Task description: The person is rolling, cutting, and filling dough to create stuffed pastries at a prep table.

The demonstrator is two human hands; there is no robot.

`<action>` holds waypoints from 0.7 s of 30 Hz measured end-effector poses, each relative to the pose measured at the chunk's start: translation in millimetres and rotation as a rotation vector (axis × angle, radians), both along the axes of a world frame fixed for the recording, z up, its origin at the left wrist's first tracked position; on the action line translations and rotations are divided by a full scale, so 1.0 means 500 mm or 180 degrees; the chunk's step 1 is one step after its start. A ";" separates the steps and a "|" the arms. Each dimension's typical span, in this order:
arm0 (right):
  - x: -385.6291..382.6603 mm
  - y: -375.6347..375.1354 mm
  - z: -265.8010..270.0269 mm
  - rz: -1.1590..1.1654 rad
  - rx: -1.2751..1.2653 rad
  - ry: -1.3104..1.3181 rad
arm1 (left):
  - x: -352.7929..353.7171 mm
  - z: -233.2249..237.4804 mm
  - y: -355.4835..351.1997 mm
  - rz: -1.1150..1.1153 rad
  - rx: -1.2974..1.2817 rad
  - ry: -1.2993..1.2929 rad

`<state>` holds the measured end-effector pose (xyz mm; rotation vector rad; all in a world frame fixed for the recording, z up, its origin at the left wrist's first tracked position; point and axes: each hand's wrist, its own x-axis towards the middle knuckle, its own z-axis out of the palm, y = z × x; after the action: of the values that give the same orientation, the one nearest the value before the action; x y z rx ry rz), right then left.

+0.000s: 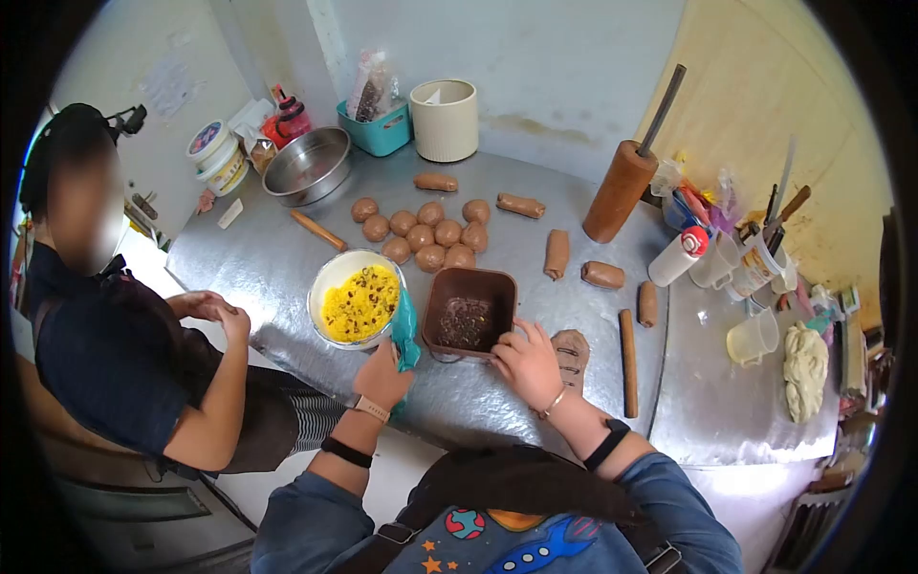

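My left hand (382,375) is closed on a teal cloth or bag (405,330), beside the near rim of a white bowl (316,304). A yellow crumbly mix with dark bits (360,304) fills the bowl. My right hand (528,365) holds the near right corner of a brown square container (507,292), its fingers at the rim. Dark crumbs (461,322) lie on the container's bottom. Just right of that hand is a flattened piece of brown dough (571,356) with dark slits or strips on it.
Several brown dough balls (419,237) and dough rolls (557,254) lie behind. Rolling pins (628,364) (319,231) flank them. A heavy wooden roller (622,191) stands upright. At right are a jug (753,338) and pale dough (805,371). Another person (124,354) stands left, hands together.
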<state>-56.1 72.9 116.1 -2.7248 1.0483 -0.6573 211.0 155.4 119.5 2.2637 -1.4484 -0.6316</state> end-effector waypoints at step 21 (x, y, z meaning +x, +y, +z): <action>-0.281 0.189 -0.019 -0.1268 0.1102 -0.1380 | -0.245 -0.047 -0.322 -0.3402 0.2275 -0.2176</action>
<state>-196.5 167.3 106.4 -1.9767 1.4328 -0.9626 88.6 -5.9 96.1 2.0662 -3.2773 -0.7593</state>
